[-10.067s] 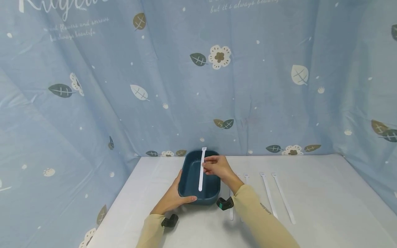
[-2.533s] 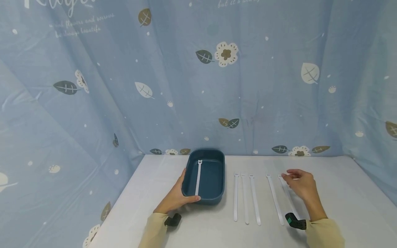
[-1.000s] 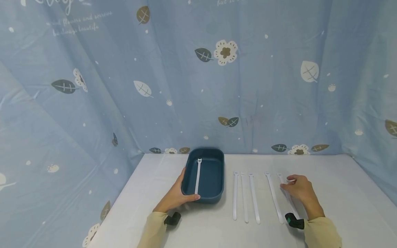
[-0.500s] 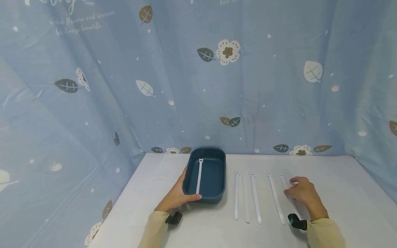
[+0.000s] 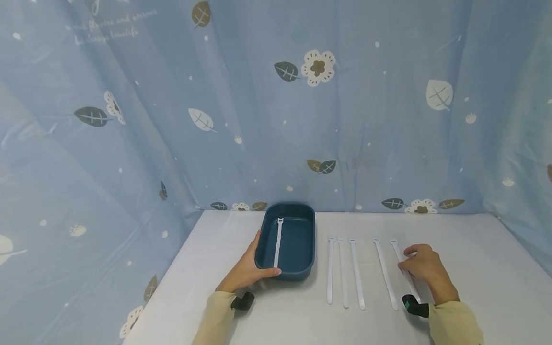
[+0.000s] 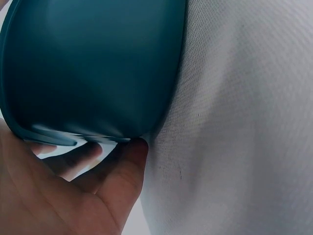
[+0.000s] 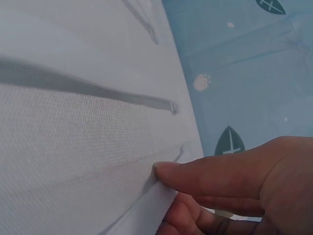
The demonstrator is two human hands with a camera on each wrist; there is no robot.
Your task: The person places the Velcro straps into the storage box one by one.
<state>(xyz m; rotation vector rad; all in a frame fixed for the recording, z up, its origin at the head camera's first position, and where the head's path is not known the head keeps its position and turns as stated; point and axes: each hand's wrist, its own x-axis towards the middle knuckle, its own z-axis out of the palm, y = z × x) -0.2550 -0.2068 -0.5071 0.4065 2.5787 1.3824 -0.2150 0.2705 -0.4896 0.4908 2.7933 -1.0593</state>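
Observation:
In the head view my left hand (image 5: 246, 272) grips the near left corner of a dark teal plastic box (image 5: 311, 244), thumb along its near rim. A white cable tie (image 5: 278, 243) with a slotted head lies inside, lengthwise. The left wrist view shows fingers against the box wall (image 6: 93, 63). Far to the right, my right hand (image 5: 424, 266) pinches the rightmost white cable tie (image 5: 396, 248) around its middle; the palm and wrist camera hide some of it. From the right wrist view, the tie's band (image 7: 144, 213) sits between thumb and fingers, slightly raised from the table.
Several more white cable ties lie roughly side by side between box and right hand, among them one nearby tie (image 5: 385, 273) and one closest to the box (image 5: 330, 270). The white tabletop (image 5: 276, 321) ends at a blue patterned curtain (image 5: 258, 163) behind and at left.
Ten seconds ago my right hand held a tie above the box; that tie now lies inside. Since then the hand has moved right, then down from the rightmost tie's head. Left hand stays.

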